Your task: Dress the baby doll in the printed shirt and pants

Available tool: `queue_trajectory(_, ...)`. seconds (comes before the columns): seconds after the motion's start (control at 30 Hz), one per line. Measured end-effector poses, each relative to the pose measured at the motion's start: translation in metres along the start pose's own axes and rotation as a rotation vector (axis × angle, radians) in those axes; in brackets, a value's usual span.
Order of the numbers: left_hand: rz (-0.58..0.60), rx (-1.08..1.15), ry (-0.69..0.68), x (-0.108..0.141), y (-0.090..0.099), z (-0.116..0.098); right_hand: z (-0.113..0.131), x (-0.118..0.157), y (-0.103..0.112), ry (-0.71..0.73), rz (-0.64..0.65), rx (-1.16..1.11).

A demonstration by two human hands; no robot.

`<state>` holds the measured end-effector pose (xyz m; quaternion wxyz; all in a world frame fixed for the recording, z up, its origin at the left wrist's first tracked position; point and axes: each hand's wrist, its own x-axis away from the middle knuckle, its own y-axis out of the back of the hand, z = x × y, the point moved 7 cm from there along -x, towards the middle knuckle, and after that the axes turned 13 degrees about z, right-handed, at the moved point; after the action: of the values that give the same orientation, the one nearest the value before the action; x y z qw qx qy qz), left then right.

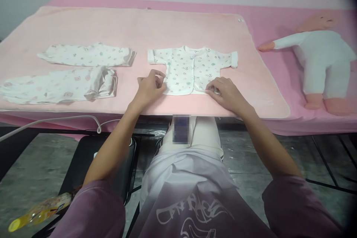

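A person in a purple-and-white printed T-shirt [192,197] is leaning over a pink-covered table [267,126], both bare hands resting at a small patterned baby shirt [181,70] that is lying flat, its sleeves spread, on a pale pink blanket [111,26]. The left hand [150,87] is curling its fingers at the shirt's lower edge on one side, while the right hand [225,93] is bending its fingers over the opposite lower corner; whether either is pinching the fabric cannot be told. To the left of the shirt, a folded patterned garment [86,55] is lying just beyond a second folded garment [58,85], both on the blanket. At the far right, a baby doll [323,59] in white clothing is lying on the pink cover, beside the blanket. Below the table's edge, a black chair [83,156] is standing at left, near a yellow-capped bottle [41,210].
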<state>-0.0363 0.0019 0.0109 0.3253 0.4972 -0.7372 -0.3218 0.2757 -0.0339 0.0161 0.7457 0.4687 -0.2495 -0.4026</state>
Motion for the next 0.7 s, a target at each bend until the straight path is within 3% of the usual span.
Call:
queue_trajectory(0.13,-0.008,0.01,-0.003,0.003,0.003,0.001,-0.003,0.001,0.004,0.034,-0.012,-0.007)
queue_trajectory(0.2,-0.072,-0.015,-0.011,-0.001,0.011,0.004,-0.014,0.0,0.014,0.018,-0.083,-0.013)
queue_trajectory(0.37,-0.353,-0.147,-0.03,-0.047,0.046,0.026,-0.088,-0.015,0.063,-0.159,-0.428,-0.024)
queue_trajectory(0.43,-0.353,-0.157,0.059,-0.076,0.055,0.042,-0.125,-0.025,0.075,-0.273,-0.466,-0.019)
queue_trajectory(0.53,-0.325,-0.14,0.184,-0.104,0.062,0.058,-0.168,-0.037,0.076,-0.414,-0.426,-0.053)
queue_trajectory(0.63,-0.286,-0.145,0.227,-0.107,0.063,0.054,-0.184,-0.039,0.069,-0.468,-0.373,-0.118)
queue_trajectory(0.7,-0.207,-0.179,0.184,-0.105,0.059,0.044,-0.183,-0.039,0.067,-0.486,-0.354,-0.128)
